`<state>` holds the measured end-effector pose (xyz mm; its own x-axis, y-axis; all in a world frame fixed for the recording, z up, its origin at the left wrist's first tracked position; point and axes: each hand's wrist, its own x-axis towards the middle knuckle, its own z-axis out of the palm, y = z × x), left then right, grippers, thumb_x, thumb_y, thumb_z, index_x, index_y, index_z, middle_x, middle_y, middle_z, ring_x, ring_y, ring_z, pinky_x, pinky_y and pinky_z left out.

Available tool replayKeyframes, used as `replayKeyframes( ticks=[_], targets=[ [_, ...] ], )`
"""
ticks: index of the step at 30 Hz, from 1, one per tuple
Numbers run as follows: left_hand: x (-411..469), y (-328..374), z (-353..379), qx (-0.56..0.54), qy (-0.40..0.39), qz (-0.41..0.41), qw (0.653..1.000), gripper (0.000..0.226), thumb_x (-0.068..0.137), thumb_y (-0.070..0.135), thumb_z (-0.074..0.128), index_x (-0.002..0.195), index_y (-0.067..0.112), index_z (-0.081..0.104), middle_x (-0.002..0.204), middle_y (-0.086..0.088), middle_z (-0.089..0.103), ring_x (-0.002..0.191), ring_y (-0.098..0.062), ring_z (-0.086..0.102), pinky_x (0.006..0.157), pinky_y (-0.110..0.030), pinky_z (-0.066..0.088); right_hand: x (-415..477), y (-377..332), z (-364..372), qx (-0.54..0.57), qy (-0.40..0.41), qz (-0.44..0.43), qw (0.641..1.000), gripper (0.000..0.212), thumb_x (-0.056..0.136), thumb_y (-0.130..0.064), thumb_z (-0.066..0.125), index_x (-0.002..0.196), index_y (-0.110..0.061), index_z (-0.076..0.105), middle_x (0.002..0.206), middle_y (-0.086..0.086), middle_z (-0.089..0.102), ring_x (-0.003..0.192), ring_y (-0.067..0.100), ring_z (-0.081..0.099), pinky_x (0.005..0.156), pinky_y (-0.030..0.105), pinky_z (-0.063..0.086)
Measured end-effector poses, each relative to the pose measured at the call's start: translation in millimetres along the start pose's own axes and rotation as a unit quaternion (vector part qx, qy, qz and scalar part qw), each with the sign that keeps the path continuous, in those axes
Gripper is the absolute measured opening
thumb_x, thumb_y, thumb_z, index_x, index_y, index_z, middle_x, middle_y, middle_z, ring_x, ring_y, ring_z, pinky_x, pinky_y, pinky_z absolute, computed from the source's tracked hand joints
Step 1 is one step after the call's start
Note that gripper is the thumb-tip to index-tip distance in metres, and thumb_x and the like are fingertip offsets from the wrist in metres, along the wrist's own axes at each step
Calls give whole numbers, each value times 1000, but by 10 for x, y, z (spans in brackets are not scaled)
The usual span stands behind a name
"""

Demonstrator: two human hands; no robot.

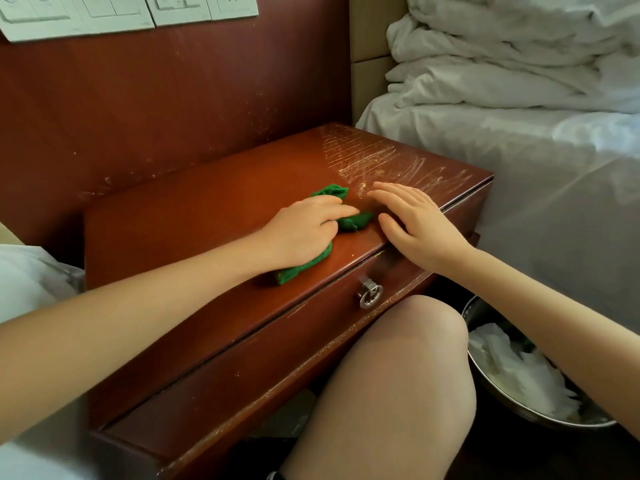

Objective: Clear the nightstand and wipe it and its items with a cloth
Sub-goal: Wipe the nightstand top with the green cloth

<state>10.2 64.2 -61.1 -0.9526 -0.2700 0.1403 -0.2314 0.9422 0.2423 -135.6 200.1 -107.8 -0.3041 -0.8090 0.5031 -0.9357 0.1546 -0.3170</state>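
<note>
The bench (207, 202), a red-brown wooden nightstand, is seen from above, with nothing on it but a green cloth (355, 222). The cloth is bunched near the middle of the top, towards the front edge, and is gripped and pressed down by the left hand (304, 233); its fingers (341, 213) are curled over the fabric, with green ends showing beyond the fingertips and beneath the wrist. The right hand (415, 223) is held flat just beside the cloth, over the front edge of the top. Its fingers (391, 197) are straight and slightly spread, the thumb set apart, and nothing is held; whether the palm touches the wood cannot be told. Pale scratches (381, 157) are seen across the far right corner of the top.

A metal ring pull (370, 295) is fixed to the drawer front (277, 341), and a bare knee (415, 341) is raised before it. To the right stands a bed (519, 150) with a crumpled white duvet (502, 57). A metal bin (512, 403) holding white paper (519, 362) sits between knee and bed. White switch plates (138, 8) are mounted on the wall panel above.
</note>
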Motion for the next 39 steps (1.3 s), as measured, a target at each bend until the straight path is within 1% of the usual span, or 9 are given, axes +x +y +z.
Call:
replayKeyframes(
  ticks=[5,8,12,14,17,20,24,29,39],
  targets=[
    [-380,296,84,-17,2,118,993,43,99,10,36,133,30,52,144,6,40,130,-1,23,91,6,2,22,-11,-111,108,17,14,994,38,97,-13,46,136,-13,48,146,3,39,138,13,30,113,30,25],
    [-493,256,24,-30,-28,150,988,41,98,8,39,129,27,56,141,7,43,127,2,23,92,9,0,19,-74,-125,108,15,-13,994,37,98,-13,45,134,-13,50,144,3,42,135,8,29,113,29,25],
    [-361,11,-103,-50,-27,101,993,40,96,5,41,129,21,57,136,6,49,122,4,33,90,11,6,0,-114,-79,68,-1,-79,995,42,94,-24,40,131,-10,53,140,7,47,132,6,30,112,30,23],
    [-189,-212,-129,-29,-9,47,998,41,96,6,40,132,21,54,139,3,47,129,-5,35,93,6,7,-6,-118,-67,67,-6,-78,995,42,94,-23,40,131,-10,53,140,7,47,131,7,30,112,29,22],
    [117,-473,-122,-2,15,-28,999,40,98,12,39,135,21,50,144,-1,44,135,-14,34,106,-17,18,-15,-139,-11,50,-17,-90,994,46,94,-31,34,130,-11,54,139,7,49,132,13,36,112,33,25],
    [490,-597,-86,36,18,-95,995,42,101,22,33,143,19,40,150,-4,35,139,-22,26,113,-34,19,-27,-157,71,9,-25,-101,995,48,94,-33,29,128,-13,57,138,5,51,133,18,41,113,33,22],
    [933,-734,-43,39,18,-175,984,45,103,29,26,148,24,28,156,-4,23,143,-27,19,115,-41,17,-21,-147,105,-6,-1,-105,994,45,95,-31,31,126,-13,59,135,4,55,129,18,46,110,31,25],
    [1194,-744,19,-9,132,-186,974,40,99,11,37,130,28,56,143,-1,46,132,-25,40,103,-36,37,-29,-136,190,-34,64,-133,988,43,97,-25,31,115,-10,67,121,5,65,116,21,58,102,31,36],
    [1229,-868,-25,32,65,-89,993,40,101,16,34,132,30,53,146,0,42,137,-24,33,108,-41,31,4,-55,304,-33,135,-188,972,60,102,-33,16,108,-8,70,111,7,69,105,22,65,93,30,45]
  ],
)
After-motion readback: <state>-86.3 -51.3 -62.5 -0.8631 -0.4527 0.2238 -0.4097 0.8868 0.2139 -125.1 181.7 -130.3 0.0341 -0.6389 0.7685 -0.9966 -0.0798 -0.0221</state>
